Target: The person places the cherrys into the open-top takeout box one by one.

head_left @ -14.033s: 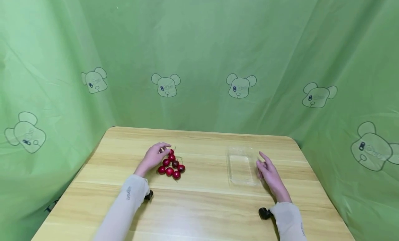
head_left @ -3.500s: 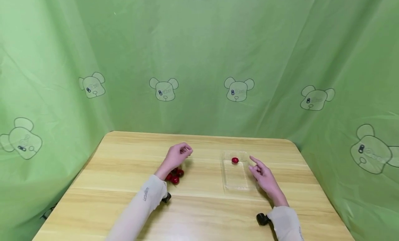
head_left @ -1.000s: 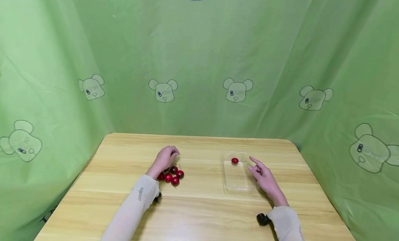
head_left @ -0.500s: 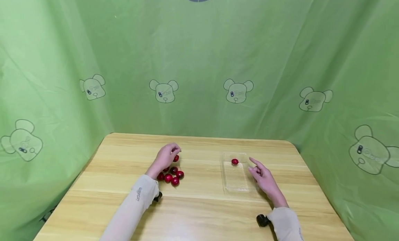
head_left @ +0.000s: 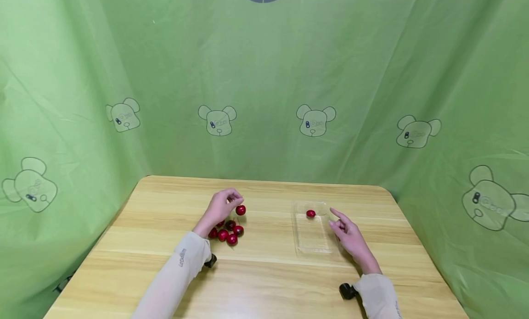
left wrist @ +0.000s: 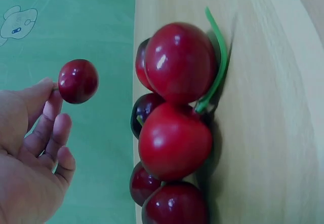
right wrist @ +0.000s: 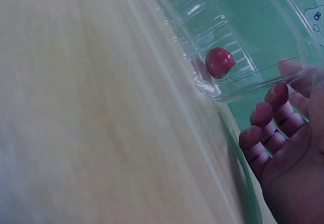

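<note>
My left hand point(head_left: 218, 209) pinches a dark red cherry point(head_left: 241, 210) by its stem between thumb and fingertips. In the left wrist view the held cherry point(left wrist: 78, 81) hangs off the fingertips, its stem mostly covered. A cluster of several cherries point(head_left: 223, 235) lies below that hand, partly hidden by the wrist. A clear plastic container point(head_left: 295, 232) stands to the right with one cherry point(head_left: 311, 213) near its far end. Beside its right wall is my right hand point(head_left: 352, 236), index finger extended, other fingers loosely bent; one fingertip shows through the plastic in the right wrist view.
The wooden table point(head_left: 264, 282) has rounded far corners. A green curtain point(head_left: 264, 57) with bear-head prints surrounds it at the back and sides. A black wrist camera point(head_left: 348, 291) sits at the right sleeve, another point(head_left: 211, 260) at the left.
Over the last second my left hand has lifted a cherry off the cluster, and it now shows below the fingertips. One cherry has come into the container since the earliest frame. My right hand barely moves.
</note>
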Demonstrator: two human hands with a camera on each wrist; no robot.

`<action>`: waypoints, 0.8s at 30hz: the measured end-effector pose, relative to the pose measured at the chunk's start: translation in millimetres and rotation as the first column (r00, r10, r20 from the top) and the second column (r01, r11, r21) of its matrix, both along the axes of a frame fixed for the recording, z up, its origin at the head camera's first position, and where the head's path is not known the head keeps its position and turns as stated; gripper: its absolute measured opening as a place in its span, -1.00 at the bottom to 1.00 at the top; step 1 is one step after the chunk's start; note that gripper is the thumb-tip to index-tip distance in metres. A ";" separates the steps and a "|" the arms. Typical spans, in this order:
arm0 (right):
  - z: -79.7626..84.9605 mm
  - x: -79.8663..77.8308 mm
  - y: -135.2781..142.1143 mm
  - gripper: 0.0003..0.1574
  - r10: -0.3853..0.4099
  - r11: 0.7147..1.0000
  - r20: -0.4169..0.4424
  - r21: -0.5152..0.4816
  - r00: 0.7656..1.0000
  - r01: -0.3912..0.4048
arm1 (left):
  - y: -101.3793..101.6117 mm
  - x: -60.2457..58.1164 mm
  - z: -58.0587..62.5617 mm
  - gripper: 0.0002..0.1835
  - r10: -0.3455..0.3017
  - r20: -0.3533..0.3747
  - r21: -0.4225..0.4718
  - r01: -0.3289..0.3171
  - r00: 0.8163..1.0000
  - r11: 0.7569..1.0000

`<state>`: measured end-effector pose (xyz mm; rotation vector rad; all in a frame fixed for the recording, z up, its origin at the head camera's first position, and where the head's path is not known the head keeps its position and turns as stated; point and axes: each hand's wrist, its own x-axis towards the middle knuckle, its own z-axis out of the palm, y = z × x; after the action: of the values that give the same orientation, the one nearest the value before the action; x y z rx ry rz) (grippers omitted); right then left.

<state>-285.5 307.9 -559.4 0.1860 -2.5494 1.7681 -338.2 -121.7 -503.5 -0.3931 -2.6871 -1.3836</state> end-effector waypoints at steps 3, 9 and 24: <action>1.0 0.4 -0.3 -0.26 0.001 1.000 0.000 0.001 1.000 -0.001 | 1.3 0.3 0.2 -0.92 0.000 -0.005 0.021 0.000 1.000 1.000; -0.9 0.3 0.2 -0.26 0.001 1.000 -0.001 0.012 1.000 -0.001 | 3.1 2.4 2.5 -0.93 0.002 -0.026 0.054 -0.001 1.000 0.999; -3.3 -1.1 0.7 -0.26 -0.006 1.000 0.004 0.027 1.000 0.006 | 7.3 2.4 4.6 -0.95 -0.002 -0.032 0.117 0.005 1.000 0.993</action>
<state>-286.6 308.7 -562.6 0.1751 -2.5754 1.7346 -335.8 -114.4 -498.9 -0.4053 -2.5664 -1.5132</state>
